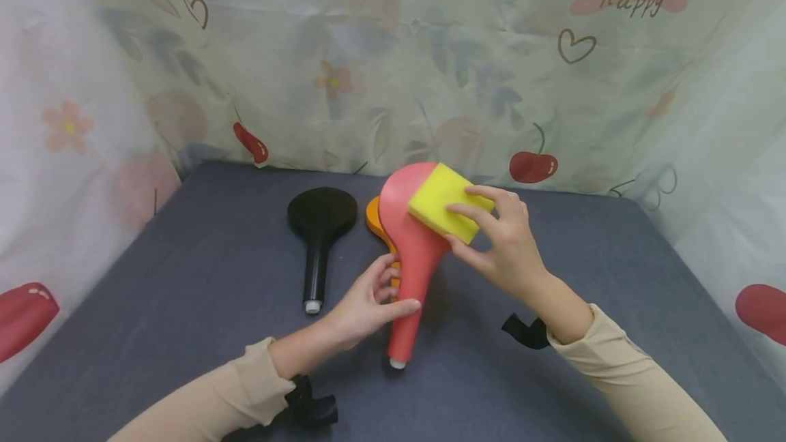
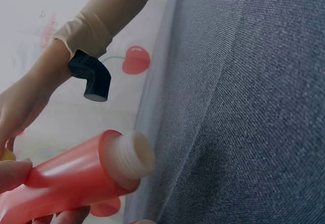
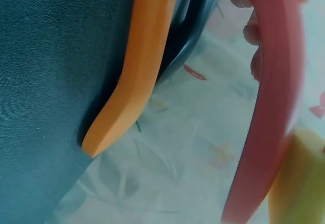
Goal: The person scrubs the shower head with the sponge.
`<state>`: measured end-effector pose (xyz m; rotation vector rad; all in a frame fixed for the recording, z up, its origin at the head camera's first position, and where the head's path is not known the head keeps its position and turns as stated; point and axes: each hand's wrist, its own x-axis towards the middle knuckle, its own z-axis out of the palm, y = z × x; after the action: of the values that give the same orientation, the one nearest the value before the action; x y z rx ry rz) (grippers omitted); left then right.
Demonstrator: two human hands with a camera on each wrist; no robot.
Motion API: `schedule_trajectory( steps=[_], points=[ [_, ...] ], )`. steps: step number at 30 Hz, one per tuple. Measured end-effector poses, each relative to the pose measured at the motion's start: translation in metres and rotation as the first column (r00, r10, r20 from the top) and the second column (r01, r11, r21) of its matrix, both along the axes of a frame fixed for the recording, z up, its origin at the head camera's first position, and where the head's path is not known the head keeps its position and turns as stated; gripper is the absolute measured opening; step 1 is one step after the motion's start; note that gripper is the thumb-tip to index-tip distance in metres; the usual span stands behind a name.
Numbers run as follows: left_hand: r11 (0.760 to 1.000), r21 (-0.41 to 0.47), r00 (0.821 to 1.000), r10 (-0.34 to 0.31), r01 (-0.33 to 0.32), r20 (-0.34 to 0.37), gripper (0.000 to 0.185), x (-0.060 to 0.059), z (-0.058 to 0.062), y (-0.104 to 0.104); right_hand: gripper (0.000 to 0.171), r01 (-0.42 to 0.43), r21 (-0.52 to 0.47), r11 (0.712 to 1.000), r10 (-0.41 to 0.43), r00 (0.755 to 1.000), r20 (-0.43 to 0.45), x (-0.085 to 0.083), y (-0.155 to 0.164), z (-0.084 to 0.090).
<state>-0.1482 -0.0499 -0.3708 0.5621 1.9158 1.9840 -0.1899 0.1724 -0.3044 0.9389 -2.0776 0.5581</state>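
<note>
My left hand (image 1: 362,309) grips the handle of a pinkish-red handheld shower head (image 1: 414,251), which is raised off the table with its wide head up and away. At the handle's lower end, the left wrist view shows a white threaded connector (image 2: 136,155). Between the fingers and thumb of my right hand (image 1: 512,251) is a yellow sponge (image 1: 439,204), pressed against the right side of the shower head's round part. How the sponge's underside meets it is hidden. Behind it lies an orange shower head (image 3: 134,82), partly covered in the head view.
A black shower head (image 1: 322,213) lies on the dark grey table (image 1: 202,278), left of the orange one. Patterned curtains (image 1: 393,87) enclose the table at the back and both sides. Black mounts (image 1: 527,331) are worn at both wrists.
</note>
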Motion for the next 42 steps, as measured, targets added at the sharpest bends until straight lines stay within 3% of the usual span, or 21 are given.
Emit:
schedule_trajectory(
  steps=[8, 33, 38, 42],
  points=[
    [0.995, 0.096, 0.999, 0.002, -0.006, 0.043, 0.076, -0.001, 0.001, 0.0, 0.041, 0.011, -0.037, 0.999, -0.009, 0.999, 0.051, 0.0, 0.008, -0.007],
    [0.989, 0.146, 0.985, 0.002, -0.028, 0.175, 0.078, -0.002, 0.007, -0.003, 0.051, -0.04, -0.019, 0.999, 0.041, 0.996, 0.079, 0.014, 0.003, -0.026],
    [0.983, 0.184, 0.983, -0.022, -0.011, 0.181, 0.075, -0.003, 0.006, -0.003, 0.047, -0.071, -0.008, 0.997, 0.072, 0.993, 0.098, 0.018, 0.0, -0.031],
    [0.973, 0.229, 0.981, -0.036, -0.008, 0.189, 0.074, -0.005, 0.004, -0.004, 0.034, -0.108, -0.018, 0.994, 0.11, 0.988, 0.111, 0.022, -0.003, -0.036]
  ],
)
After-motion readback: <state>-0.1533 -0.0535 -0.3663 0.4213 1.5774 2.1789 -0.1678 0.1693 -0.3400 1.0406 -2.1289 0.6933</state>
